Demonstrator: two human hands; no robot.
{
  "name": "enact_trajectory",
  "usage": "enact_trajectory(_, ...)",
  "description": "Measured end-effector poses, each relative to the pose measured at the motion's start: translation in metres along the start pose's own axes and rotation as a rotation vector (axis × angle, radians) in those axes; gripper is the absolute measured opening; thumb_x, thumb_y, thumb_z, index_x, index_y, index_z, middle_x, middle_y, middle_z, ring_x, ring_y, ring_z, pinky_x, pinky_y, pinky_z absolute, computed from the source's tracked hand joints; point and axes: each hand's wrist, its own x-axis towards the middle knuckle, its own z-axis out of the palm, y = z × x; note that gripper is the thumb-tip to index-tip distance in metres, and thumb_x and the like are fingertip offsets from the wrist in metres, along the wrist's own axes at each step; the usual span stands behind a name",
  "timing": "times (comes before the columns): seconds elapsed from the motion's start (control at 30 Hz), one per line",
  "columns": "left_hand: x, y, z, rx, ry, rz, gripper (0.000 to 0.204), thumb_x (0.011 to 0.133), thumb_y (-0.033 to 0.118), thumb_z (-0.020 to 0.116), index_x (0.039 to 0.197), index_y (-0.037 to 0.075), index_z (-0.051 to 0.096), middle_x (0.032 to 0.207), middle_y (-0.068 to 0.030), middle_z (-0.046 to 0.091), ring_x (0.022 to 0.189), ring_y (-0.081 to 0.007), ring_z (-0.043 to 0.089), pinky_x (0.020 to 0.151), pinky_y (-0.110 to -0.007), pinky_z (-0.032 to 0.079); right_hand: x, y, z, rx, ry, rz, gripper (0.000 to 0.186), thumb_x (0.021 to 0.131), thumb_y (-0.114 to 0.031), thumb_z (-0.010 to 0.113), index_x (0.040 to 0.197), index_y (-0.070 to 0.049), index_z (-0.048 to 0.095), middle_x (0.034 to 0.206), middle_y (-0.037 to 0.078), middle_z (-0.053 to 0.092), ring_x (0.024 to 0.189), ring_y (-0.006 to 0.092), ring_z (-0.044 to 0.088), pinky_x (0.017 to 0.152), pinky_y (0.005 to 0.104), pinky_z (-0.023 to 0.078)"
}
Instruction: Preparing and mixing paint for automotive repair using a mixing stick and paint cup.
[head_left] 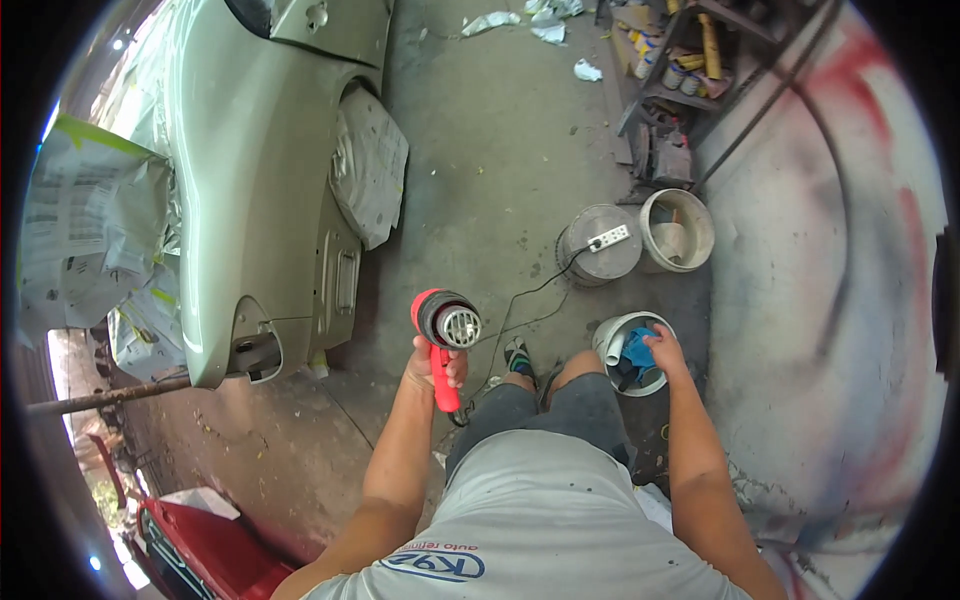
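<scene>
My left hand (421, 366) is wrapped round the handle of a red and black heat gun (441, 318). Its round metal nozzle faces up toward me, and a black cord leaves the bottom of the handle. On my right, my right hand (668, 354) reaches over a white bucket (604, 340), with its fingers closed on a blue cloth (638, 347) inside. A white cylindrical piece (615, 347) lies beside the cloth, and a dark item under it is too hidden to name.
A lidded bucket (590, 262) carries a white power strip (608, 238); black cord trails across the floor. Another bucket (702, 228) stands beside it. A pale green car body (235, 190) with masking paper (368, 170) occupies the left. A cluttered shelf (680, 95) and paint-stained wall (820, 270) line the right.
</scene>
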Motion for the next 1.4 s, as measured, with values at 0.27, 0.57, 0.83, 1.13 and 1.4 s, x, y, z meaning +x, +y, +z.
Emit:
enact_trajectory(0.27,0.053,0.004,-0.05,-0.119,0.155,0.022,0.077,0.063,0.062,0.069,0.108,0.002,0.054,0.065,-0.011,0.061,0.051,-0.0247,0.061,0.052,-0.036,0.051,0.161,-0.064,0.029,-0.131,-0.013,-0.143,0.058,0.077,-0.025,0.065,0.127,-0.003,0.046,0.105,0.017,0.061,0.099,0.0295,0.058,0.088,0.0363,0.044)
enact_trajectory(0.57,0.109,-0.021,-0.113,-0.222,0.469,0.142,0.065,0.065,0.065,0.063,0.091,0.006,0.053,0.066,-0.0071,0.059,0.051,-0.0202,0.059,0.054,-0.034,0.052,0.318,-0.086,0.101,-0.44,0.047,-0.323,0.054,0.079,-0.02,0.063,0.127,-0.003,0.046,0.125,0.022,0.048,0.116,0.0351,0.046,0.097,0.0403,0.038)
enact_trajectory(0.83,0.139,-0.043,-0.132,-0.273,0.987,0.268,0.055,0.077,0.065,0.05,0.095,0.013,0.05,0.072,-0.0008,0.057,0.057,-0.0142,0.058,0.052,-0.032,0.053,0.339,-0.094,0.1,-0.464,0.045,-0.456,0.026,0.075,-0.014,0.064,0.096,-0.004,0.054,0.099,0.017,0.053,0.094,0.0369,0.054,0.083,0.0436,0.043)
enact_trajectory(1.13,0.14,-0.057,-0.124,-0.229,1.185,0.202,0.053,0.078,0.064,0.051,0.094,0.014,0.051,0.073,0.0018,0.058,0.056,-0.0128,0.057,0.051,-0.03,0.052,0.315,-0.111,0.121,-0.476,-0.074,-0.494,0.029,0.075,-0.013,0.064,0.096,-0.001,0.048,0.092,0.021,0.054,0.089,0.0381,0.055,0.078,0.0443,0.045)
enact_trajectory(1.4,0.138,-0.061,-0.119,-0.23,1.207,0.206,0.052,0.079,0.063,0.051,0.094,0.014,0.051,0.074,0.0021,0.059,0.056,-0.0124,0.058,0.051,-0.031,0.051,0.326,-0.106,0.137,-0.541,0.01,-0.468,0.032,0.08,-0.023,0.061,0.095,0.002,0.048,0.093,0.022,0.055,0.09,0.0381,0.056,0.078,0.0445,0.046)
